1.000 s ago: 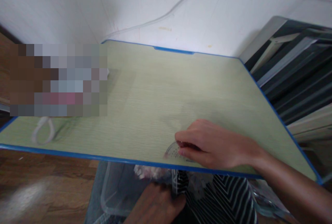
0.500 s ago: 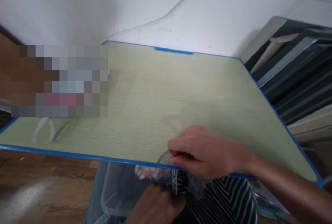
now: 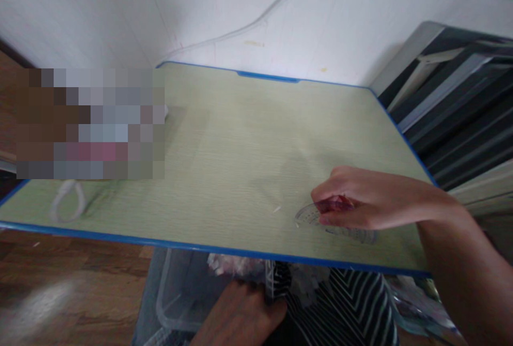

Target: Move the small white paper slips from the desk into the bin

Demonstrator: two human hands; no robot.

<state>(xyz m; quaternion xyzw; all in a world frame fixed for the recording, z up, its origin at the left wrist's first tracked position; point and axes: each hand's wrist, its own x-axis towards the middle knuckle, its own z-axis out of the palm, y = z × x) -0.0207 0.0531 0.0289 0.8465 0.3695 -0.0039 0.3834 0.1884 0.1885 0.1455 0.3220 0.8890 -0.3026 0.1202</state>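
Observation:
Over the right part of the pale green tabletop point(image 3: 236, 148), my right hand point(image 3: 356, 199) is closed in a pinch on a clear plastic protractor point(image 3: 308, 215). The protractor's curved, marked edge shows on both sides of the fingers, just above or on the surface; which of the two I cannot tell. Something reddish shows between the fingers. Below the table's front edge, my left hand point(image 3: 240, 311) rests at the lap with curled fingers, beside a clear plastic bin point(image 3: 162, 298). Its fingertips and anything in them are hidden. A tiny white scrap point(image 3: 277, 209) lies left of the protractor.
The table has a blue rim point(image 3: 120, 239). A blurred-out object covers its left side, with a white loop point(image 3: 70, 201) in front. Dark and grey panels point(image 3: 452, 100) lean at the right. A cable point(image 3: 260, 17) runs along the white wall. Striped black-and-white fabric point(image 3: 344, 298) covers the lap.
My right hand has moved right and away from the front edge, carrying the protractor with it. The white scrap now shows on the tabletop. My left hand has stayed in place.

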